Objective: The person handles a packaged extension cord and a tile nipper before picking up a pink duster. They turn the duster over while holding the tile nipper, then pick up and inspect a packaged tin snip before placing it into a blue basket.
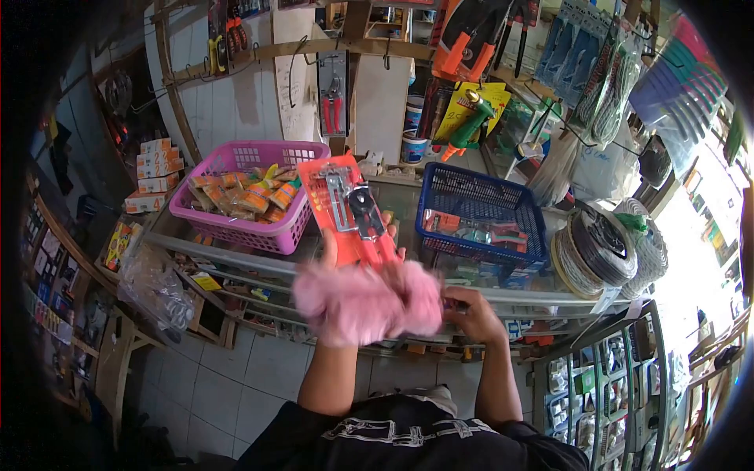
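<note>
My left hand held an orange tool pack above the counter; my right hand gripped a pink fluffy duster.

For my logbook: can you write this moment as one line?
left hand: holds orange tool pack | right hand: on pink duster | over glass counter

duster fluffy pale pink, frame centre | tool pack orange-red card, grey-black tool | left basket magenta-pink mesh, orange-yellow packets inside | right basket dark blue mesh | spray nozzle green-orange on yellow card, upper centre | floor pale grey tiles | shirt black, white print
</note>
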Available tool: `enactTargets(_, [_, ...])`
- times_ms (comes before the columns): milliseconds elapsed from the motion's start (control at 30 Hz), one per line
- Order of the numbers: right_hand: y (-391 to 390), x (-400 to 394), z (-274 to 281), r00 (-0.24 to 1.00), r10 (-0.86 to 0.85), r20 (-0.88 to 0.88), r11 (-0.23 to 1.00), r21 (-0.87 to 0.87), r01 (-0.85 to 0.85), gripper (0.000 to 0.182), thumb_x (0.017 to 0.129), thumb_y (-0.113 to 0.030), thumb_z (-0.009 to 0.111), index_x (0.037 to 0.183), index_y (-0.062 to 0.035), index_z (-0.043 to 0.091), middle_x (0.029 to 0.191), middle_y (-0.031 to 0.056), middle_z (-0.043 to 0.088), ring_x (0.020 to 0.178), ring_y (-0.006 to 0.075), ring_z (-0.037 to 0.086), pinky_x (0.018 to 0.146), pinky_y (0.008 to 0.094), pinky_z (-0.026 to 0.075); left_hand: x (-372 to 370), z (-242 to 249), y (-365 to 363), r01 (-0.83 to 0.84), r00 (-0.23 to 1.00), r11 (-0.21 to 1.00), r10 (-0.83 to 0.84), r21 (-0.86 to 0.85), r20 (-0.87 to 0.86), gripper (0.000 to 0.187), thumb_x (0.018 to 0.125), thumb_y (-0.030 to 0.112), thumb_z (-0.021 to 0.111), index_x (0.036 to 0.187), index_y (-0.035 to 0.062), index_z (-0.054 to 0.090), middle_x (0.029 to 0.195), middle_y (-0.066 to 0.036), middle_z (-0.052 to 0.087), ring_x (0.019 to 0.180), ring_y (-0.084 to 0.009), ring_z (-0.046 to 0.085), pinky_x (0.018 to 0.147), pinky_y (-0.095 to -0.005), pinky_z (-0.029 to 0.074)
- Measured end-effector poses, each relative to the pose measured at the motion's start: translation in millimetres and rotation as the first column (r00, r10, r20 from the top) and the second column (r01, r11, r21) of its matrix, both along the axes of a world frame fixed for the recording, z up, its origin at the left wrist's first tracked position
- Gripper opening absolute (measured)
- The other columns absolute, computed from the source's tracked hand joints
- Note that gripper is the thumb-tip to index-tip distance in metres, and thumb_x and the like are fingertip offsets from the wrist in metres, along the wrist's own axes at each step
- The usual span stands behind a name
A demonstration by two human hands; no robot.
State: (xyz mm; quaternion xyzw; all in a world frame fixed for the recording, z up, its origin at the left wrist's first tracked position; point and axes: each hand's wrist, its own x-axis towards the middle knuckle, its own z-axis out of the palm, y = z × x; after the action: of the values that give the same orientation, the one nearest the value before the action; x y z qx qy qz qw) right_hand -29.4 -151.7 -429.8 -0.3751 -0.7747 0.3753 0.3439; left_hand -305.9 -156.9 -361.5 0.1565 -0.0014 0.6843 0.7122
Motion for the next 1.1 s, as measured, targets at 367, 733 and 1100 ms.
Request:
enactTargets(367, [19.5,-14.2,34.0,0.975,-0.221,-0.011,0.972,0.084,0.221,0.034,0.081,-0.003,0.078,0.114,0.0046,0.073,0.097,0.0156,0.072,0.093,0.0276,0.070,0.087,0.0379,0.054,3.9,17.2,-3.0,-0.059,0.978,0.971,0.103,0.230,-0.184,0.075,0.109,0.058,0.046,0.157,0.0013,0.040,0.151,-0.023,0.054,0.133,-0.0342,0.058,0.112,-0.0535,0.049])
enactTargets(733, [-3.0,-7.0,24.8,0.939,-0.344,-0.017,0.932,0.115,0.344,0.033,0.087,-0.009,0.081,0.116,0.0044,0.071,0.101,0.0217,0.073,0.092,0.0354,0.070,0.088,0.0404,0.054,-36.5,-31.4,23.8,0.090,0.969,0.968,-0.031,0.236,-0.245,0.065,0.110,0.051,0.046,0.156,0.0058,0.041,0.154,-0.023,0.052,0.136,-0.0354,0.059,0.117,-0.0581,0.044])
enactTargets(1100, [16.5,-24.3,62.1,0.919,-0.361,-0.155,0.928,0.041,0.371,0.036,0.091,-0.012,0.079,0.121,0.0057,0.072,0.100,0.0199,0.076,0.089,0.0158,0.067,0.084,0.0341,0.054,-39.9,-81.4,4.7,0.034,0.875,0.995,0.015,0.092,-0.485,0.053,0.111,0.037,0.055,0.149,0.0011,0.049,0.139,-0.015,0.066,0.121,-0.0271,0.069,0.105,-0.0451,0.055])
